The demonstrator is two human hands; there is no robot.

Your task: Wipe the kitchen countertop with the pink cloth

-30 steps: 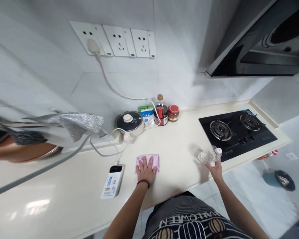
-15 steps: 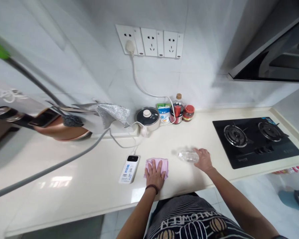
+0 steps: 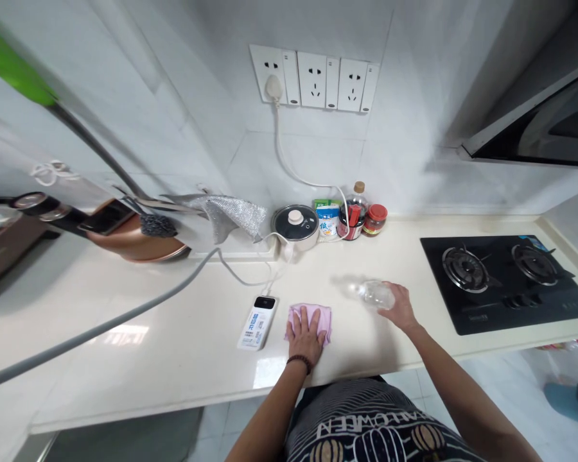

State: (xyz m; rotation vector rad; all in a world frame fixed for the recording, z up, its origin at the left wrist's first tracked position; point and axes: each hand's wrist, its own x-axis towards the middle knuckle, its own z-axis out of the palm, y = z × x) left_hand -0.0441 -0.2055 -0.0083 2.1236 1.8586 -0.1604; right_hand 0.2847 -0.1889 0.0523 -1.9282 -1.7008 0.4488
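My left hand (image 3: 307,330) lies flat with fingers spread on a pink cloth (image 3: 324,317) on the cream countertop (image 3: 173,340). My right hand (image 3: 397,306) is wrapped around a clear plastic bottle (image 3: 374,294) that lies tilted toward the left, low over the counter. The bottle's cap end is blurred.
A white power bank (image 3: 257,314) lies left of the cloth, its cable running to a small lidded cooker (image 3: 295,226). A carton, a sauce bottle and a red-lidded jar (image 3: 375,219) stand by the wall. A black gas hob (image 3: 505,280) is at the right, a copper pan (image 3: 132,237) at the left.
My right hand carried the bottle from the counter's front edge by the hob leftward onto the counter and tipped it over. The left hand stayed on the cloth; the view swung left.
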